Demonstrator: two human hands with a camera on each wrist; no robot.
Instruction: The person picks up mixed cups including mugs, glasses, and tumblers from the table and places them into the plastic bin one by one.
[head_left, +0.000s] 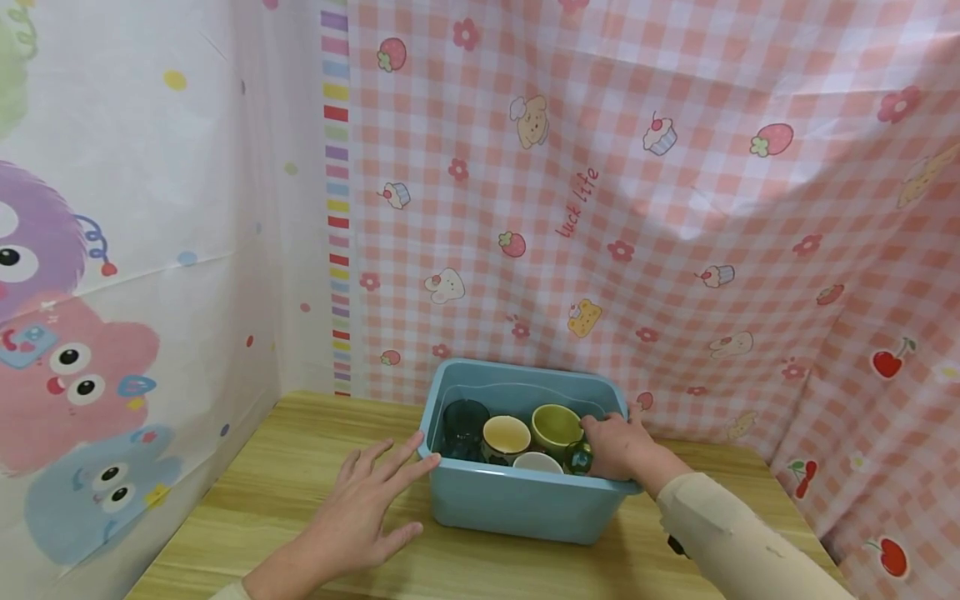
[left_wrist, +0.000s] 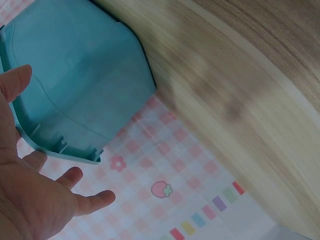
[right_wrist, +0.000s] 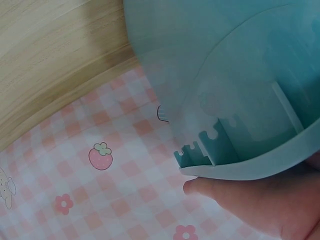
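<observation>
A light blue plastic bin (head_left: 517, 500) stands on the wooden table with several cups in it. My right hand (head_left: 618, 446) reaches over its right rim, fingers curled down at a green glass cup (head_left: 578, 458); the hand hides most of that cup. One finger (right_wrist: 202, 187) shows outside the rim in the right wrist view. Beside the cup are an olive-green cup (head_left: 557, 427), a cream-yellow cup (head_left: 507, 436), a white cup (head_left: 537, 463) and dark glassware (head_left: 465, 422). At the left rim my left hand (head_left: 363, 504) has its fingers spread, their tips at the bin's corner.
The wooden table (head_left: 300, 467) extends to both sides of the bin. Close behind it hangs a pink checked cloth (head_left: 480, 208); a white cartoon-printed cloth (head_left: 187, 333) hangs on the left. A small black object (head_left: 677, 546) shows under the right forearm.
</observation>
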